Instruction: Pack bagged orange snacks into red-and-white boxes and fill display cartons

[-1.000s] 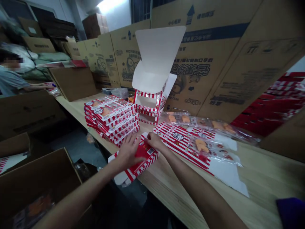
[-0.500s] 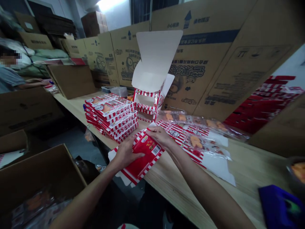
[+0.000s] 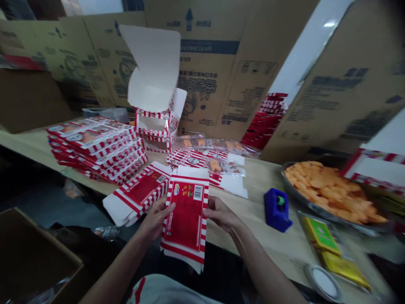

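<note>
While left hand [image 3: 156, 217] and right hand [image 3: 221, 213] pinch opposite long sides of rectangular red-and-white striped cardboard carton [image 3: 185, 228], its lower end reaches past near edge of pale wooden tabletop [image 3: 278, 253]. Step in hand, apparently: handling single carton, white flaps out at both ends. Next move seems to call for even two-sided grip, clear of similar striped carton [image 3: 142, 188] lying across near edge, leftward.
</note>
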`<action>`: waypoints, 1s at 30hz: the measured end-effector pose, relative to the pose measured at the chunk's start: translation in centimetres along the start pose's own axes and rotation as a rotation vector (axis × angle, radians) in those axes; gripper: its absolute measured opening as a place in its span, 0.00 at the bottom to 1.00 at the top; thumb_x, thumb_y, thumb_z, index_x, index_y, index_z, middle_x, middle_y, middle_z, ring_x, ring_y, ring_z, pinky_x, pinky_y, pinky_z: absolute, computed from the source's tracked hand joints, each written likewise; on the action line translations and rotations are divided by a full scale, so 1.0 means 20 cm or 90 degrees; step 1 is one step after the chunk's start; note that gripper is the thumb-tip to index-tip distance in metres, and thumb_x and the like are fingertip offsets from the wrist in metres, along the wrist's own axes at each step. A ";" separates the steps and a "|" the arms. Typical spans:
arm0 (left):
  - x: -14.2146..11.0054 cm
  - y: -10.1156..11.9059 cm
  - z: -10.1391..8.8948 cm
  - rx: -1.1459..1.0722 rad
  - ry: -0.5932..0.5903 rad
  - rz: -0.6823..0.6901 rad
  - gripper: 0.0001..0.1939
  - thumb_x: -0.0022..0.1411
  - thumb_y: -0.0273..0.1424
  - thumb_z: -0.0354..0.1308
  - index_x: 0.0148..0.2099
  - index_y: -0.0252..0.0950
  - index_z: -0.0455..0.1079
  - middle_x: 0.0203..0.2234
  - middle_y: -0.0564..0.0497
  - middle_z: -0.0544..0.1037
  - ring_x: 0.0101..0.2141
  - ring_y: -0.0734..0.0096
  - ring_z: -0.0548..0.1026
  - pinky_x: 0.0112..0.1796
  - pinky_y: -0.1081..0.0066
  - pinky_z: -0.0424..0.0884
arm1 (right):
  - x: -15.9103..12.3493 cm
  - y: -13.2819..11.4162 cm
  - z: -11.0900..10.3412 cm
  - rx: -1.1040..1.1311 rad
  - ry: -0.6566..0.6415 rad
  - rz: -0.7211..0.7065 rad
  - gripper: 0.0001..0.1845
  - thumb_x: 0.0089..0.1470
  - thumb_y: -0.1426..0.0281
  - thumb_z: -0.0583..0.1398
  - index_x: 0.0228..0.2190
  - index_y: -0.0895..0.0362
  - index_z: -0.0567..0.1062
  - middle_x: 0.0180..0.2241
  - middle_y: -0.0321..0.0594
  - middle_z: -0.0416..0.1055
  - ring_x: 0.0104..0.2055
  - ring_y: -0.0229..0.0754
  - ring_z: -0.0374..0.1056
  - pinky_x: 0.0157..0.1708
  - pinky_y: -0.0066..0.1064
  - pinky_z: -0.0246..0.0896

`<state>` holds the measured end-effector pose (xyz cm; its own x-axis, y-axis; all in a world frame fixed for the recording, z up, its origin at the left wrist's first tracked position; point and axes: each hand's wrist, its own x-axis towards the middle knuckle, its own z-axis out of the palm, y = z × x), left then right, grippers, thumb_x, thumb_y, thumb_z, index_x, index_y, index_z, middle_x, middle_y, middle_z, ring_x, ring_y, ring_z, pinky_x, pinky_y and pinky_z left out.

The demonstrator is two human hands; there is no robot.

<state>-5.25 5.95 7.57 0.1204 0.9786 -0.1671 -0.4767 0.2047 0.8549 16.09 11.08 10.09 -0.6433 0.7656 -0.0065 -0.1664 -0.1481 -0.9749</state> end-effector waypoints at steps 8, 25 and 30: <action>-0.02 -0.23 0.12 0.003 -0.008 -0.083 0.16 0.46 0.37 0.69 0.37 0.35 0.74 0.28 0.49 0.81 0.31 0.64 0.79 0.35 0.65 0.76 | -0.24 0.29 -0.05 -0.046 0.332 -0.039 0.17 0.39 0.57 0.68 0.27 0.57 0.77 0.28 0.39 0.77 0.30 0.47 0.73 0.33 0.39 0.70; 0.02 -0.38 0.09 0.069 -0.036 -0.024 0.26 0.51 0.34 0.66 0.53 0.36 0.70 0.45 0.44 0.78 0.44 0.60 0.75 0.45 0.64 0.71 | -0.47 0.47 -0.10 0.002 0.454 0.017 0.22 0.41 0.58 0.68 0.38 0.55 0.79 0.33 0.41 0.78 0.35 0.48 0.73 0.35 0.39 0.71; 0.08 -0.42 0.07 0.152 -0.004 -0.036 0.14 0.51 0.37 0.65 0.32 0.30 0.77 0.25 0.48 0.79 0.29 0.68 0.75 0.33 0.70 0.69 | -0.46 0.51 -0.15 -0.165 0.457 -0.054 0.13 0.45 0.58 0.66 0.23 0.55 0.79 0.32 0.41 0.75 0.37 0.46 0.70 0.37 0.34 0.67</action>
<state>0.20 5.80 0.90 0.1470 0.9652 -0.2161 -0.2491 0.2476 0.9363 22.51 4.39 -0.39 0.0210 0.9997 0.0144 0.0430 0.0135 -0.9990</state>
